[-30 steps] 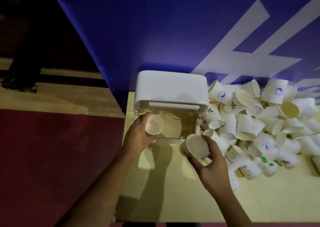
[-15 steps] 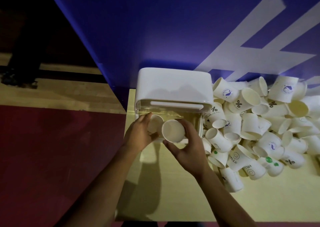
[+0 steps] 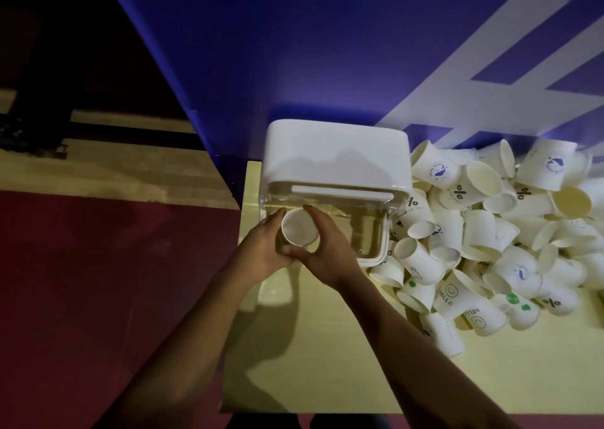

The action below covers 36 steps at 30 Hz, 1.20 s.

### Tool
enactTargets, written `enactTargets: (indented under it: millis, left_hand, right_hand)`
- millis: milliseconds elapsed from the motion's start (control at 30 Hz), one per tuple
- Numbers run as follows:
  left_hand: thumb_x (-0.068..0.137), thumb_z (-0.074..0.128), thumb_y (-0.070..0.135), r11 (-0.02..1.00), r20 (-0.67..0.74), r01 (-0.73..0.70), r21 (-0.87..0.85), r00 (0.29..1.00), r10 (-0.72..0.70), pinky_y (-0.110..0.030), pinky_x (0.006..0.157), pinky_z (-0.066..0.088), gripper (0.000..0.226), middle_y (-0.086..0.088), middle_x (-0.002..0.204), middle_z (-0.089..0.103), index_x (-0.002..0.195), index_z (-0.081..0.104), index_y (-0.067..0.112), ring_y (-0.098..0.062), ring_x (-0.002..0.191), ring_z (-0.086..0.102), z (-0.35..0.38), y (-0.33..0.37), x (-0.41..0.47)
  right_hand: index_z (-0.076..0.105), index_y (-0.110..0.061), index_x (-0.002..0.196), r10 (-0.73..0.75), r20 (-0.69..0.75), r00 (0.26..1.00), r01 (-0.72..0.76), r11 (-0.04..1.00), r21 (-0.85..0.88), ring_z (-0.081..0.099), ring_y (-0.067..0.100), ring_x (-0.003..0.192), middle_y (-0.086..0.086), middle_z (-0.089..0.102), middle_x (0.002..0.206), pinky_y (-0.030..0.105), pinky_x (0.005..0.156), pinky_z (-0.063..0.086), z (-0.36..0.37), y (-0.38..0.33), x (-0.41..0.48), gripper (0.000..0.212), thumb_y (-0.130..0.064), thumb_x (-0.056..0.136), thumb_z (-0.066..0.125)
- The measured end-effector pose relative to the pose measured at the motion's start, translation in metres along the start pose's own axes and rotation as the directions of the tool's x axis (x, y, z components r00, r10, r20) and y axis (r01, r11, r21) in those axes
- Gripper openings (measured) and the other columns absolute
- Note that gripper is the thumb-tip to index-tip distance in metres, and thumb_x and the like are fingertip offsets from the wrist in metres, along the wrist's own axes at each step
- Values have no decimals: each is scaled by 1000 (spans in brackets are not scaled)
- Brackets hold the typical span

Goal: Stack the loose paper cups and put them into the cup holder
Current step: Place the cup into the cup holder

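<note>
Both hands (image 3: 295,252) now meet, gripping one cup (image 3: 299,227) at the holder (image 3: 336,154).

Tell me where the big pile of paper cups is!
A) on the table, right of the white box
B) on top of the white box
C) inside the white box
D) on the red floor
A: the pile of paper cups lies on the table, right of the cup holder.

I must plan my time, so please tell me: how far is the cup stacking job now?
Done: little; the cup holder seems to hold no stored stack. In hand: left hand and right hand grip a small cup stack at its open front. Left: the large pile of loose cups beside it.
</note>
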State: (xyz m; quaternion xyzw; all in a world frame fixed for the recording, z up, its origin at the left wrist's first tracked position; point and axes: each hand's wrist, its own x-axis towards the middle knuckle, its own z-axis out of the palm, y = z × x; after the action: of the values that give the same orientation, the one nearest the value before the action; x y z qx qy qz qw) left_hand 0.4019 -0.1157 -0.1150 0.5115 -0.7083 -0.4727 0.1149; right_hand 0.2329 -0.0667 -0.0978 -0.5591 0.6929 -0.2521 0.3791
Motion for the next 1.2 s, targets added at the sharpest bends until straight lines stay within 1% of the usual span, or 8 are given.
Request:
enactTargets:
  millis: [133, 333, 600, 700, 800, 933, 1067, 1200]
  left_hand:
    - [72, 93, 29, 994, -19, 47, -102, 999, -49, -28, 81, 58, 72, 16, 114, 67, 126, 46, 41, -5, 98, 68, -3, 2, -3]
    - [76, 89, 27, 999, -86, 43, 14, 995, -41, -45, 83, 59, 64, 1, 113, 70, 132, 58, 25, -20, 98, 69, 5, -2, -3]
    - [84, 82, 28, 997, -113, 50, 62, 993, -43, -44, 85, 60, 67, -2, 123, 68, 142, 48, 26, -22, 105, 68, 9, 3, -7]
    - [81, 85, 22, 994, -145, 33, 103, 989, -18, -45, 89, 59, 81, -4, 145, 57, 149, 41, 25, -25, 117, 65, 7, 13, -18]
    - [81, 77, 0, 979, -162, -9, 205, 986, 43, -45, 107, 51, 83, -12, 162, 38, 155, 40, 9, -33, 138, 52, 11, 24, -41]
    - [92, 67, 9, 961, -63, -65, 269, 994, 85, -40, 107, 46, 61, -7, 157, 46, 150, 47, 12, -29, 138, 51, 40, 77, -63]
    - [94, 68, 19, 906, 78, -283, 315, 959, 272, -41, 92, 56, 51, -4, 141, 60, 143, 55, 17, -29, 122, 62, 102, 144, -63]
    - [92, 66, 31, 906, 174, -299, 301, 951, 256, -39, 102, 49, 57, 1, 144, 55, 145, 48, 23, -25, 131, 53, 185, 194, -48]
  right_hand:
    - [40, -24, 156, -4, 74, 997, 9, 998, -69, 47, 18, 138, -1, 49, 154, 34, 113, 40, 5, 11, 6, 74, -34, 92, 74]
    - [33, -32, 159, 38, 179, 983, -31, 999, -44, 46, 22, 139, 1, 46, 155, 31, 111, 38, 3, 15, 14, 75, -26, 95, 71]
    - [23, -31, 161, 29, 211, 977, -20, 999, -42, 40, 23, 145, 0, 37, 162, 34, 115, 36, 1, 13, 16, 78, -34, 97, 68]
    - [15, -30, 163, 50, 84, 995, -52, 998, 18, 41, 20, 145, -3, 29, 166, 41, 115, 40, -6, 11, -6, 82, -46, 98, 63]
    - [30, -25, 159, 57, -88, 995, -55, 998, 24, 54, 14, 129, -3, 38, 160, 29, 102, 48, -22, 17, -47, 70, -41, 99, 62]
    - [51, -25, 145, 174, -230, 958, -158, 984, 84, 61, 4, 106, -8, 56, 140, 22, 89, 54, -55, 52, -116, 50, -27, 98, 66]
    - [61, -28, 129, 391, -327, 861, -325, 915, 237, 66, 6, 99, -10, 66, 120, 37, 87, 58, -93, 96, -179, 30, -26, 99, 64]
    - [64, -29, 126, 464, -390, 795, -380, 883, 275, 64, -1, 92, -14, 65, 119, 15, 74, 52, -133, 139, -229, 29, -23, 98, 65]
